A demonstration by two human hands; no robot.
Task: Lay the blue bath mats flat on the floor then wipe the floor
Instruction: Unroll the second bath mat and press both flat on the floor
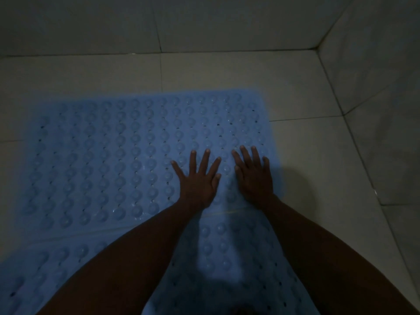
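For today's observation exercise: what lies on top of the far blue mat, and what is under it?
Both hands, left hand and right hand, press flat on the far blue mat. Beneath it, the tiled floor is covered.

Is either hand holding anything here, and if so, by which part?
Nothing is held. The left hand and right hand press flat, fingers spread, on the far blue bath mat, near its right end.
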